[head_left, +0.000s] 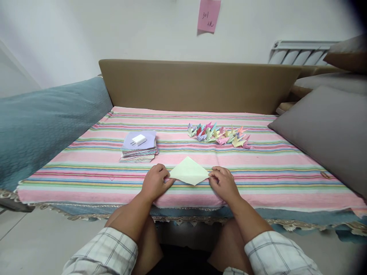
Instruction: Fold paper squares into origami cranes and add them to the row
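Observation:
A pale green square of origami paper [189,171] is turned cornerwise in front of me, with a faint crease running across its middle. My left hand [157,179] pinches its left corner between thumb and fingers. At the opposite corner, my right hand [223,182] grips the paper the same way. Beyond the sheet, to the right, several folded paper cranes [212,134] in many colours lie clustered together. A stack of coloured paper squares [139,156] stands to the left, with a white charger plug [139,140] resting on its lilac top sheet.
A striped cloth [94,152] covers the sofa seat. Its brown backrest [195,86] rises behind. Grey cushions [323,130] are piled at the right, and a blue-covered armrest [54,122] bounds the left. A pink note [209,16] hangs on the wall.

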The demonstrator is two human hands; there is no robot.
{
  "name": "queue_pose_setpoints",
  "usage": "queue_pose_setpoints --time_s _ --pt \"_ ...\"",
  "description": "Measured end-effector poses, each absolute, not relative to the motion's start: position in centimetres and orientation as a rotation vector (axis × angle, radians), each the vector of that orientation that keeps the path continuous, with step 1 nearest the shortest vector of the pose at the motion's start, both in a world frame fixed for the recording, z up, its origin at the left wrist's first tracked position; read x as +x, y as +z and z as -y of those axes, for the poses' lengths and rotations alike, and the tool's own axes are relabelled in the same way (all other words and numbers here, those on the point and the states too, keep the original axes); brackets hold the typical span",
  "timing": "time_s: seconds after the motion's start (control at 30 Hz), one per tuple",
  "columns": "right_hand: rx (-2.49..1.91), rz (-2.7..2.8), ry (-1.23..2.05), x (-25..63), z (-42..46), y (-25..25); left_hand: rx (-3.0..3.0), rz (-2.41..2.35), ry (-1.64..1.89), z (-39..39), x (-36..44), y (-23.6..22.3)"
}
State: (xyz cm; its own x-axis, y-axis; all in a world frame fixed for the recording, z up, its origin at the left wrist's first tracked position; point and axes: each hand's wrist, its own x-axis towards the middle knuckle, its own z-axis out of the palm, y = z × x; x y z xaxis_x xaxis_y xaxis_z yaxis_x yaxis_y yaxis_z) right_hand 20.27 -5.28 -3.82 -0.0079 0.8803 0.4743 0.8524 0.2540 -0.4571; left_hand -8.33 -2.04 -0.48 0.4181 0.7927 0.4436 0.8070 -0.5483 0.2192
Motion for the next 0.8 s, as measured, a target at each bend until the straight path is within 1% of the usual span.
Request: queue_pose_setpoints --time_s 0.2,0.4,0.63,0.8 --pt "-1.639 1.813 0.143 20.2 5.3 -3.4 -2.568 1.632 -0.824 1.8 -8.4 -0.5" --pt "-1.748 1.738 0.152 19.6 4.8 -3.4 -2.475 1.779 -0.8 1.6 -8.0 -0.3" --pt "-1.824 1.696 0.099 19.0 4.4 -3.5 -2.42 1.801 -0.724 1.4 -7.6 -0.3" --pt "-1.796 1.688 0.038 19.0 4.2 -3.7 -2.385 1.697 -0.724 1.6 -7.4 -0.4"
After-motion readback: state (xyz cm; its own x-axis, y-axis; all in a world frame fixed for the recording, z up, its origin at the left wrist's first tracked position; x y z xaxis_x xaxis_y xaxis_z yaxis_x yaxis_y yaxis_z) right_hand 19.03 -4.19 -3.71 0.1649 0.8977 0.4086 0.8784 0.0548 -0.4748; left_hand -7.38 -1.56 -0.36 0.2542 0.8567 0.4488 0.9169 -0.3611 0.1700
